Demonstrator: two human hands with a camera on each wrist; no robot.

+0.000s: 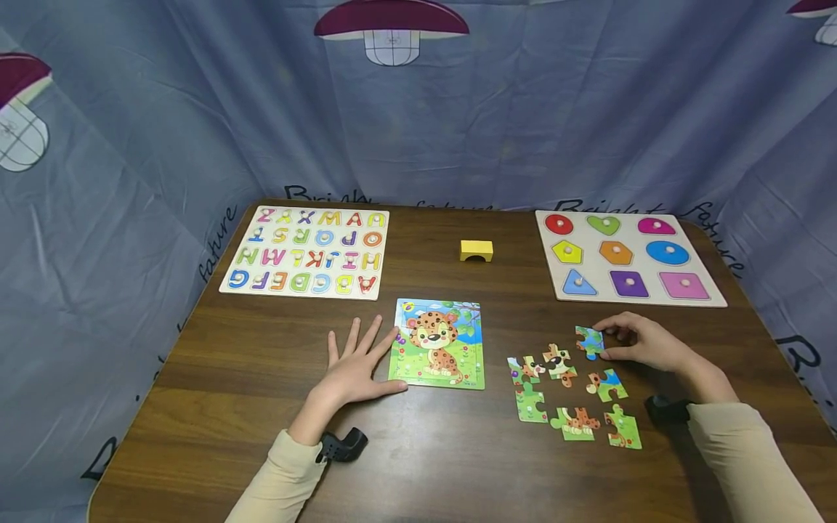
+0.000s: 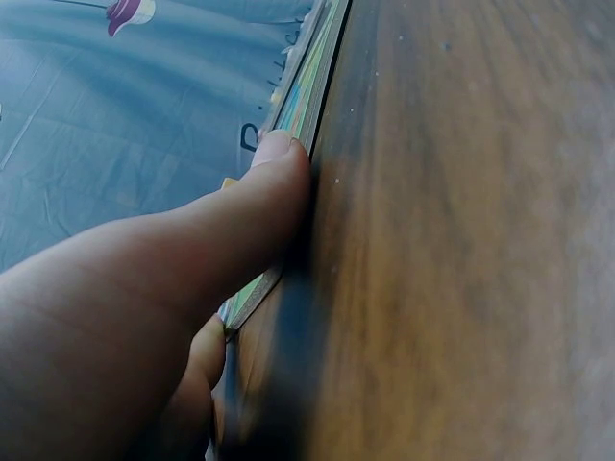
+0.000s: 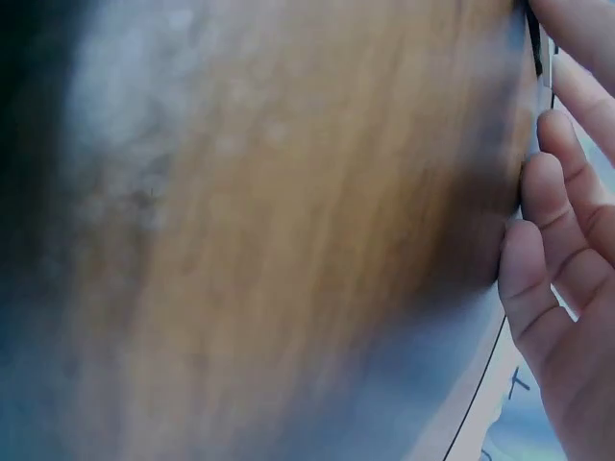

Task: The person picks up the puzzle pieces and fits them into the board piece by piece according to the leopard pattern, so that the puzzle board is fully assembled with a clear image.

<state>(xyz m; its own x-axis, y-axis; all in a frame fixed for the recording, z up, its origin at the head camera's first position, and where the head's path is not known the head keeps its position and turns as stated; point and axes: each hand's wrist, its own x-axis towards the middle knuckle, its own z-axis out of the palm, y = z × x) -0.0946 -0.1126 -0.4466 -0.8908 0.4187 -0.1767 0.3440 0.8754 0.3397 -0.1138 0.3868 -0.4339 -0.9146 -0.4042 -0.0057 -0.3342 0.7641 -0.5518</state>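
Observation:
My left hand [image 1: 356, 376] lies spread on the table, its index fingertip and thumb tip right at the left edge of a leopard picture board [image 1: 439, 343]. In the left wrist view the thumb [image 2: 240, 206] reaches to the board's edge. On the right, my right hand [image 1: 644, 343] pinches a blue jigsaw piece [image 1: 591, 343] between thumb and index finger; the other fingers curl under. In the right wrist view those curled fingers [image 3: 543, 192] are close to the tabletop, and the piece is hardly seen. Nearer me lie several loose leopard jigsaw pieces [image 1: 576, 425], two of them fitted together [image 1: 531, 403].
An alphabet peg board [image 1: 307, 289] lies at the back left, and a shape peg board [image 1: 644, 296] at the back right. Between them stands a yellow arched block [image 1: 476, 248]. A patterned blue curtain [image 1: 418, 131] hangs behind the wooden table [image 1: 261, 349].

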